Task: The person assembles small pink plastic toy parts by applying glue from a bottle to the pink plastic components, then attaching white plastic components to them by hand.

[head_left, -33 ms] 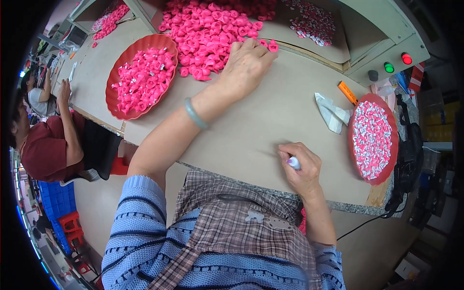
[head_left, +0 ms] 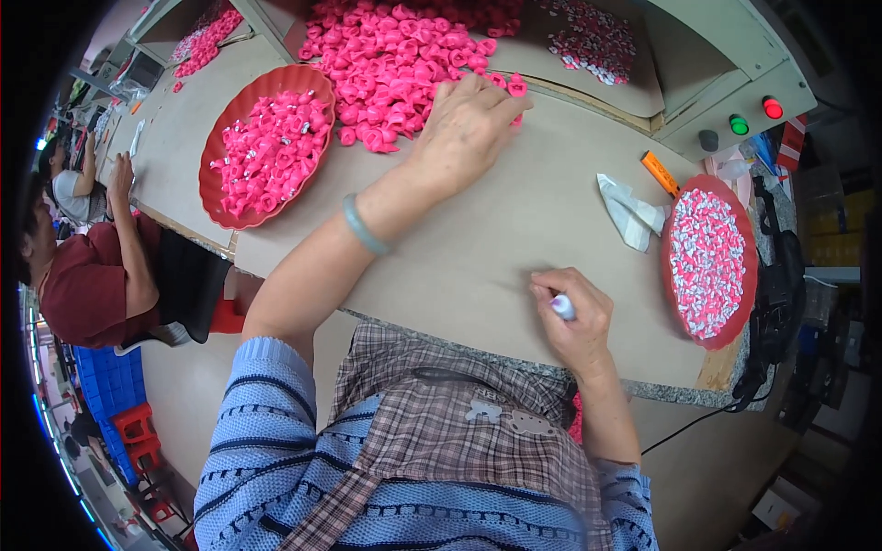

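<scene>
While a pale tube (head_left: 563, 307) stays gripped in the curled right hand (head_left: 581, 321), its end slightly farther right than before, the left hand (head_left: 467, 124) bends its fingers at the edge of the pink pieces (head_left: 390, 69); whether they pinch one cannot be told. Its bracelet (head_left: 365, 225) has shifted slightly bodyward.

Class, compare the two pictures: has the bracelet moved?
Yes, slightly. Judged against the left dish, which stays put, the bracelet has shifted down the picture and a little to the left.
</scene>
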Tool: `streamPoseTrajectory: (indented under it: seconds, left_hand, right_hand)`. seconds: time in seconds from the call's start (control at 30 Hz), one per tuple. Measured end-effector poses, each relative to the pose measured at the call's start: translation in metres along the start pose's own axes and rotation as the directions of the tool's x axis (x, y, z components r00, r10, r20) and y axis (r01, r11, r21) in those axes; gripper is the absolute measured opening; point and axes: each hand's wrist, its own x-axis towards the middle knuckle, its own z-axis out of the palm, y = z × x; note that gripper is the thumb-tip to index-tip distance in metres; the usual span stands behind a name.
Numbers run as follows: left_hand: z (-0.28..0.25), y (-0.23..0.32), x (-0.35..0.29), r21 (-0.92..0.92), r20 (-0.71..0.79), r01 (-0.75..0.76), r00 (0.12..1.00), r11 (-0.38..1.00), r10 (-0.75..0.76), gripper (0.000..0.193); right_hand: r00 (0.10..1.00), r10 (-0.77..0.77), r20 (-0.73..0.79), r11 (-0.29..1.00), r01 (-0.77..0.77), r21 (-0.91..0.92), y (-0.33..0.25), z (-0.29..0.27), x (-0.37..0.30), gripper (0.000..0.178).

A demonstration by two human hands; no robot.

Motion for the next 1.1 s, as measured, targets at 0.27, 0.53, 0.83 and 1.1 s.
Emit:
streamPoseTrajectory:
  seconds: [0.27, 0.53, 0.83, 1.1]
  left_hand:
    - [-0.037, 0.062, -0.062, -0.790, 0.554, 0.433, 0.807, -0.434, -0.205, 0.031]
    - [-0.033, 0.075, -0.094, -0.685, 0.638, 0.455, 0.751, -0.569, -0.167, 0.030]
    - [-0.032, 0.084, -0.101, -0.609, 0.543, 0.333, 0.836, -0.720, -0.073, 0.024]
    - [-0.027, 0.085, -0.107, -0.588, 0.581, 0.374, 0.812, -0.717, -0.053, 0.040]
  right_hand:
    - [0.935, 0.341, 0.095, 0.715, -0.323, 0.620, 0.013, -0.017, 0.005, 0.041]
    - [0.957, 0.275, 0.090, 0.620, -0.248, 0.745, 0.015, -0.014, 0.003, 0.029]
    - [0.964, 0.264, -0.035, 0.627, -0.144, 0.766, 0.015, -0.020, -0.001, 0.035]
    - [0.886, 0.426, -0.182, 0.633, -0.148, 0.760, -0.002, -0.024, 0.006, 0.045]
